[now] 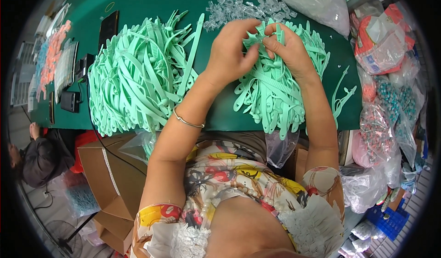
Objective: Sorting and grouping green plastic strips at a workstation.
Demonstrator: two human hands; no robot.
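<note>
Above the right-hand pile of mint-green notched straps (pixel 275 95), my two hands meet near the far side of the table. My left hand (pixel 232 51) is curled, its fingertips at a mint-green strap (pixel 259 32). My right hand (pixel 291 51) pinches the same strap between thumb and fingers. Whether a small clear piece is also between the fingers cannot be made out. A larger pile of the same straps (pixel 131 76) lies left of my left forearm, with one strap (pixel 191 56) sticking out from its right side.
Small clear plastic pieces (pixel 243 5) are scattered at the back of the green table (pixel 216 108), beside a clear bag (pixel 317 0). A phone (pixel 108 28) lies back left. Loose straps (pixel 342 99) lie at right. Bagged goods (pixel 383 42) stand beyond the right edge. Another person (pixel 46 154) sits left.
</note>
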